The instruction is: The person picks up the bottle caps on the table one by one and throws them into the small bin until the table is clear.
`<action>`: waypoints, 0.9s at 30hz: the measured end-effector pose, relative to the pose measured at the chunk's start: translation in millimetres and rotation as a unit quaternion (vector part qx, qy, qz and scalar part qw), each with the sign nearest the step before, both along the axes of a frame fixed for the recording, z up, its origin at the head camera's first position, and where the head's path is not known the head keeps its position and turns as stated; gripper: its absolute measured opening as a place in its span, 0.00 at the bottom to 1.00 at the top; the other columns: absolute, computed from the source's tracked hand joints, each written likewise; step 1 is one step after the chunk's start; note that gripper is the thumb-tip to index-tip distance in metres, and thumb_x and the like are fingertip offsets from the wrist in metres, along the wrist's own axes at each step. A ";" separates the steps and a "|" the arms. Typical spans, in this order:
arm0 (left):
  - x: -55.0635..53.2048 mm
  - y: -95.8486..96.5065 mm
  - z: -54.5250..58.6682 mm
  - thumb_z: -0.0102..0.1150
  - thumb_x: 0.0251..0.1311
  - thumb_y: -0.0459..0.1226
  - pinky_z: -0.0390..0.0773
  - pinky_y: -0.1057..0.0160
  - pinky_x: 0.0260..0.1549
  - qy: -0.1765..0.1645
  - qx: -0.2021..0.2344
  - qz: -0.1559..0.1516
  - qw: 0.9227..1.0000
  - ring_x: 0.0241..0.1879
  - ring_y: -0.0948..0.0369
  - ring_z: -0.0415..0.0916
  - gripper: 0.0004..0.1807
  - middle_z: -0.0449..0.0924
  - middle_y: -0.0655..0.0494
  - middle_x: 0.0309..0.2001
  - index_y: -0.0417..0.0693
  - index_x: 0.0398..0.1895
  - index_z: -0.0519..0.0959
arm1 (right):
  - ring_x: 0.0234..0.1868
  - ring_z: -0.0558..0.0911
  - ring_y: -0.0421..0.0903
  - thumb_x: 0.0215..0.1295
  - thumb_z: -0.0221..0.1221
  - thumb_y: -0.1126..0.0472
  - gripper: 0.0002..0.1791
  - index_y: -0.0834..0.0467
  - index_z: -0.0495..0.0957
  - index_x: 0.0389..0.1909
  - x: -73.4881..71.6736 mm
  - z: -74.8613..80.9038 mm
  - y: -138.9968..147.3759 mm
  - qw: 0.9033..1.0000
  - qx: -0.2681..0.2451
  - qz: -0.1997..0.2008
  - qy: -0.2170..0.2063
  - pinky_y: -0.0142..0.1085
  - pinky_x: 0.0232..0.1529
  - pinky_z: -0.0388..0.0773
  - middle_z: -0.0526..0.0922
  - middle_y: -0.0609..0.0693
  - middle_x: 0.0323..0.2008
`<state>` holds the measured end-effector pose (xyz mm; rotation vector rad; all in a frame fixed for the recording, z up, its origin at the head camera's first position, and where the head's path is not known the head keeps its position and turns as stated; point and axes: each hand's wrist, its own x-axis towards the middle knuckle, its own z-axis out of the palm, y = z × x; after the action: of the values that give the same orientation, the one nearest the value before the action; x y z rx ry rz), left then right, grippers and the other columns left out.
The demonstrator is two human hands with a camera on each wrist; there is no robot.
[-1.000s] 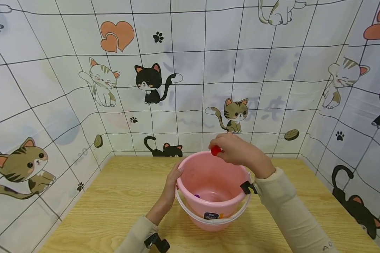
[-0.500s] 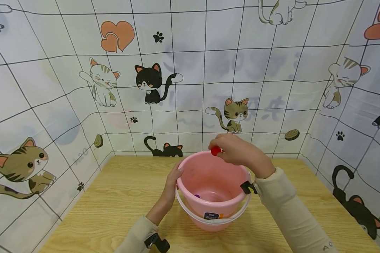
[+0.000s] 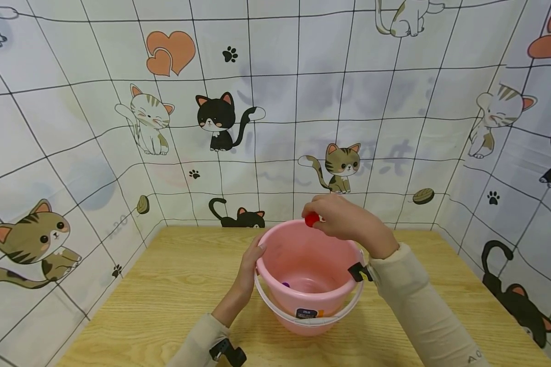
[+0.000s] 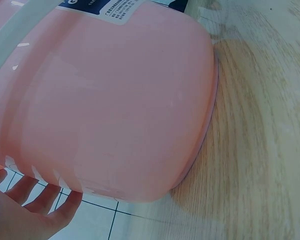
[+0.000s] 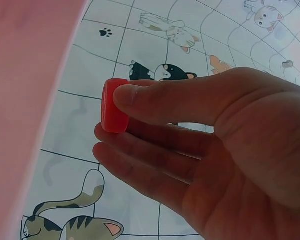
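Observation:
A pink bucket (image 3: 307,255) with a white handle lowered across its front stands on the wooden table. My left hand (image 3: 247,267) grips its left rim; in the left wrist view, the fingers (image 4: 50,205) press on the outer wall. Above the far rim, my right hand (image 3: 342,219) pinches a thick red round disc (image 5: 115,106) between thumb and forefinger, the other fingers extended beneath. In the head view the disc overlaps the far rim. Inside the bucket, a small purple thing (image 3: 285,284) shows at the bottom, mostly hidden by the near wall.
The wood-grain table (image 3: 188,275) stretches out on both sides of the bucket. A white sheet with a grid and printed cats (image 3: 275,102) encloses it at the back and sides. A dark label (image 3: 306,313) is on the bucket's front.
The red disc and the right fingertips have shifted very slightly to the left. The left hand and the bucket have stayed put.

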<state>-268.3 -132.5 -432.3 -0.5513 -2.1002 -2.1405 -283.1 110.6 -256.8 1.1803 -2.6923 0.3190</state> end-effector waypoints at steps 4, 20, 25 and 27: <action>0.8 0.3 1.4 0.38 0.75 0.53 0.70 0.52 0.65 -0.003 -0.005 0.003 1.000 0.69 0.52 0.68 0.29 0.71 0.58 0.72 0.66 0.77 0.66 | 0.40 0.80 0.46 0.64 0.64 0.69 0.09 0.57 0.86 0.43 -0.9 0.1 0.1 1.000 0.003 0.000 0.001 0.41 0.43 0.81 0.85 0.51 0.39; -0.6 1.4 2.1 0.38 0.74 0.55 0.75 0.54 0.58 0.006 -0.005 0.001 1.000 0.64 0.50 0.71 0.29 0.73 0.55 0.70 0.65 0.76 0.67 | 0.48 0.84 0.52 0.66 0.62 0.70 0.12 0.61 0.86 0.49 2.6 2.0 0.3 1.000 0.002 -0.010 -0.002 0.45 0.47 0.84 0.86 0.55 0.47; 0.8 1.0 1.0 0.38 0.74 0.55 0.73 0.52 0.61 -0.001 -0.002 0.001 1.000 0.66 0.50 0.70 0.29 0.73 0.55 0.70 0.66 0.76 0.67 | 0.51 0.84 0.54 0.67 0.63 0.68 0.12 0.59 0.86 0.50 4.2 1.0 4.5 0.999 -0.006 -0.023 -0.024 0.45 0.47 0.84 0.86 0.55 0.50; 1.7 0.6 0.7 0.38 0.74 0.54 0.73 0.51 0.62 0.000 -0.001 0.000 1.000 0.66 0.50 0.70 0.29 0.72 0.56 0.71 0.67 0.76 0.66 | 0.51 0.84 0.55 0.67 0.63 0.67 0.12 0.59 0.86 0.50 4.3 1.1 9.0 0.999 -0.011 -0.026 -0.029 0.46 0.47 0.85 0.86 0.55 0.51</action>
<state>-266.6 -131.9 -431.6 -0.5516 -2.1019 -2.1401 -278.8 119.6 -255.7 1.1091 -2.7574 0.3796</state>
